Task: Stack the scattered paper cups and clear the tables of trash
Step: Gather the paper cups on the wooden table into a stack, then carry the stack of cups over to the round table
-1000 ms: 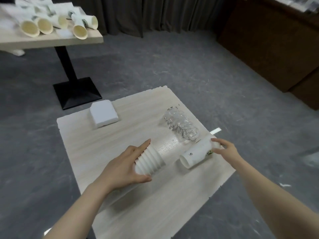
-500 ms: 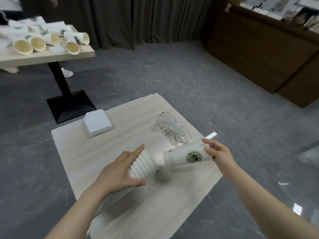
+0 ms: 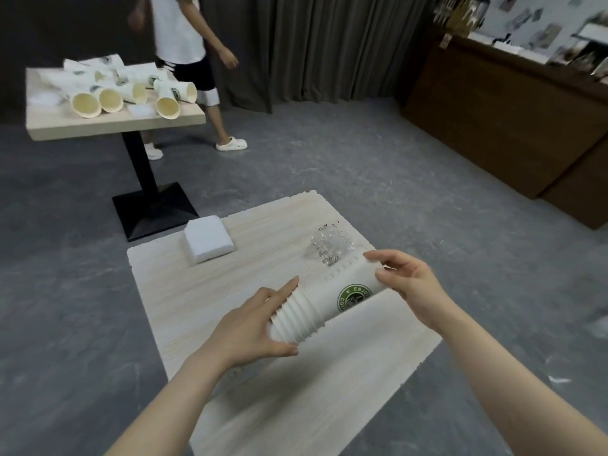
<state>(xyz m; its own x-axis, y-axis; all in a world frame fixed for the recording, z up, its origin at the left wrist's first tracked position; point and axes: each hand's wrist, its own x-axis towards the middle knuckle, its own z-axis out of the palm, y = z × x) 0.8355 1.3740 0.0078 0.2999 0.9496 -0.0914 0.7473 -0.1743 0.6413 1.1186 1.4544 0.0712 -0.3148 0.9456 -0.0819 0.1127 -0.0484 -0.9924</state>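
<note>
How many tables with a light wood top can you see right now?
2. The near table is under the hands, with a white napkin pile on it. The far table stands at upper left on a black pedestal, with paper cups lying on it.

Café or coffee-shop type room, possibly a mock-up. Two light-wood pedestal tables: near table (image 3: 230,406) and far table (image 3: 108,121) on a black post and square base. Branded paper cups (image 3: 131,90) with a green round logo lie scattered on the far one. Long dark-wood counter (image 3: 513,126) on the right, items on top too blurred to tell. Grey floor (image 3: 329,153), dark curtains (image 3: 329,44) behind.
</note>
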